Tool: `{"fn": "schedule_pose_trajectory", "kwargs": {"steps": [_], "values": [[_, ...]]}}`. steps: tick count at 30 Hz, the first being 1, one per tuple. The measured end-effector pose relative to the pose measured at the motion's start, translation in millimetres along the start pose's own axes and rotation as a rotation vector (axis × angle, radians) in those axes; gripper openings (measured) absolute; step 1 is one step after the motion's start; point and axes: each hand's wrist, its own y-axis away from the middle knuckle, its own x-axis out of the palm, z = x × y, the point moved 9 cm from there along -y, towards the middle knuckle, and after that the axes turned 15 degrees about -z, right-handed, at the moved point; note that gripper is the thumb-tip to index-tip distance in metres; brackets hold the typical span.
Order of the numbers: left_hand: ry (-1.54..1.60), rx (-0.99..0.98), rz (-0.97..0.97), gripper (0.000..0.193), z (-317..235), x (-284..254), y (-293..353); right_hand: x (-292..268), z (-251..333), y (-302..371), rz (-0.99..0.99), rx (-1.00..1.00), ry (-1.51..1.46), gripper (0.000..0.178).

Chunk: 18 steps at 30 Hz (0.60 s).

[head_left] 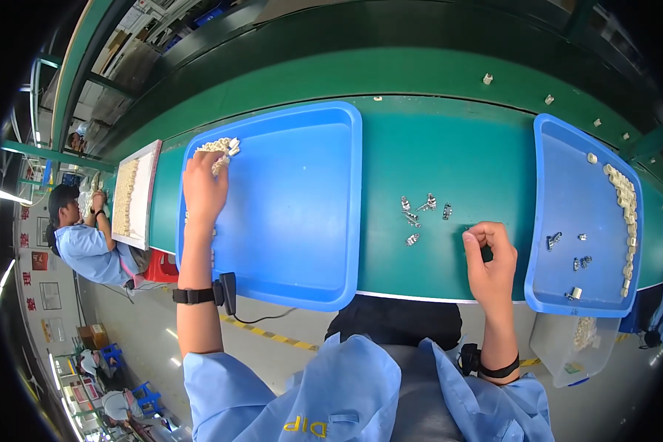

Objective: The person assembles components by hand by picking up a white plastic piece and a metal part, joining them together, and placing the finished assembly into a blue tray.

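Observation:
My left hand [205, 184] is at the far left corner of a large blue tray [291, 199]. Its fingers are closed at a heap of small cream blocks [227, 145], with a cream piece between thumb and fingertips. Over the green tabletop, my right hand [491, 258] makes a pinch, thumb against forefinger; whatever is between the tips is too small to make out. Left of this hand lie several small shiny metal clips [412, 217], one of them [447, 211] nearest to the fingers.
At the right, a second blue tray [541, 221] holds a row of cream blocks [626, 214] and some metal clips [554, 241]. Loose blocks [488, 79] sit on the green ledge behind. A white-framed tray [152, 195] stands at left, near a seated co-worker [88, 250]. Below right is a clear bin [578, 353].

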Motion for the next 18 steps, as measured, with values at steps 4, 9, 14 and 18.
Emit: {"fn": "schedule_pose_trajectory", "kwargs": {"steps": [4,9,14,18], "values": [[-0.136,0.101,-0.001,0.019,6,32,6,-1,-1,1,0.055,-0.05,-0.035,0.018],[-0.191,0.127,-0.012,0.018,12,44,3,2,4,4,0.079,-0.009,-0.102,0.023],[0.112,0.168,-0.13,0.015,-33,-1,-5,-4,13,-1,0.057,-0.118,-0.074,0.024],[0.531,0.171,-0.153,0.021,-131,-64,3,-2,53,-4,0.072,-0.191,-0.178,0.021]]}}
